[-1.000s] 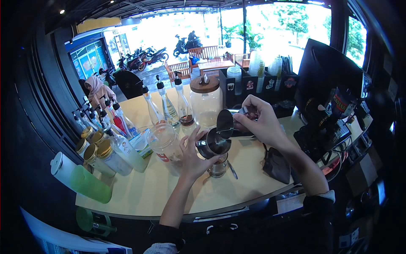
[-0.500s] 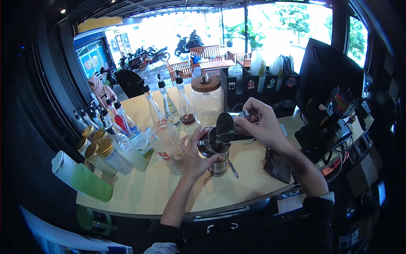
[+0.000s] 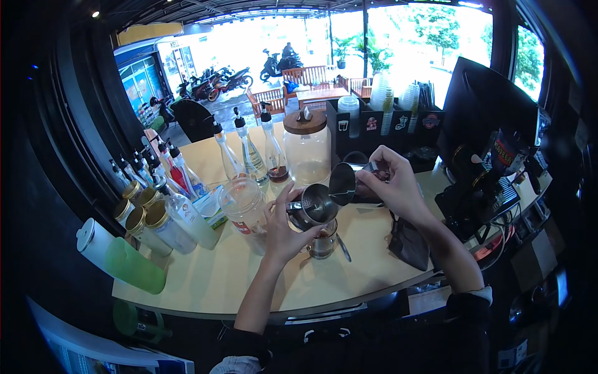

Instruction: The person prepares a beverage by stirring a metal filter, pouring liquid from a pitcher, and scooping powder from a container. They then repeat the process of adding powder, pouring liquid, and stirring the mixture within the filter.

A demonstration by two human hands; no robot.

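My left hand (image 3: pixel 286 234) is wrapped round a metal pitcher (image 3: pixel 314 206), whose open mouth is tilted to the right. Beside it my right hand (image 3: pixel 392 184) pinches the handle end of a small dark metal cup (image 3: pixel 342 184), tipped toward the pitcher. Below the pitcher a glass mug (image 3: pixel 323 244) with dark contents stands on the wooden counter (image 3: pixel 355 277), and a spoon (image 3: pixel 343 247) lies at its right. A clear plastic jar (image 3: pixel 243 209) is just left of my left hand.
Pump bottles (image 3: pixel 249 153) and a wooden-lidded glass jar (image 3: pixel 307 149) stand behind. Gold-lidded jars (image 3: pixel 165 227) and a green-white bottle (image 3: pixel 121 255) are at left. A black cup holder (image 3: pixel 380 128), a monitor (image 3: pixel 486 106) and a dark pouch (image 3: pixel 408 243) are on the right.
The small metal cup has moved right and down, away from over the pitcher's mouth, which now shows more. My right hand has shifted slightly right. The person at the far left is mostly out of sight.
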